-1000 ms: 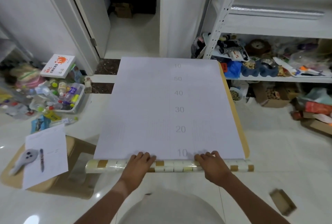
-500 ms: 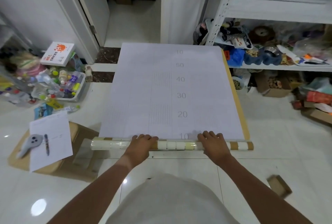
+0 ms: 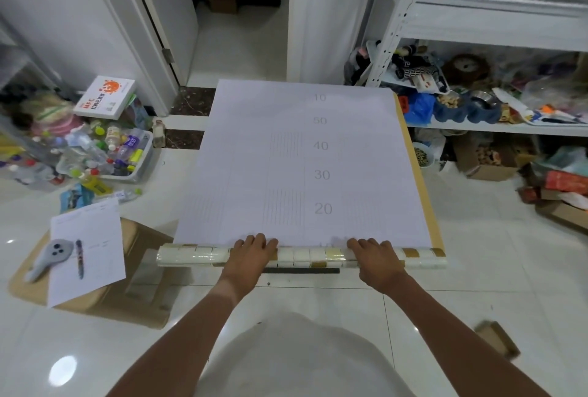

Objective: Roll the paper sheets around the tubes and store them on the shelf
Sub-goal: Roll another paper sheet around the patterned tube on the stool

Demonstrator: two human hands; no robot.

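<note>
A large white paper sheet (image 3: pixel 302 167) lies flat on the pale tiled floor (image 3: pixel 477 269), printed with faint grid lines and a column of grey numbers running from 20 near the person up to 10 at the far edge. Its near edge meets a long tube (image 3: pixel 302 256) patterned in cream and gold squares, which lies crosswise on the floor just in front of the person. A tan strip (image 3: pixel 423 180) shows along the sheet's right edge, possibly a second layer underneath, though the view does not settle that.

The left hand (image 3: pixel 251 253) rests on top of the tube left of centre, its fingers (image 3: pixel 254 241) curled forward over the roll so the tips touch the paper's near edge. The right hand (image 3: pixel 375 256) sits on the tube right of centre in the same way, its fingers (image 3: pixel 366 244) bent over the roll onto the sheet. Both hands press the tube rather than pinching it.

To the right stands a white metal shelf (image 3: pixel 496 27), its lower level crowded with clutter. On the left, a flattened cardboard box (image 3: pixel 133 294) carries a loose page (image 3: pixel 92 256) with a pen (image 3: pixel 79 258) and a grey handheld device (image 3: pixel 51 256) on it. Beyond it is a tub of bottles (image 3: pixel 127 158).
</note>
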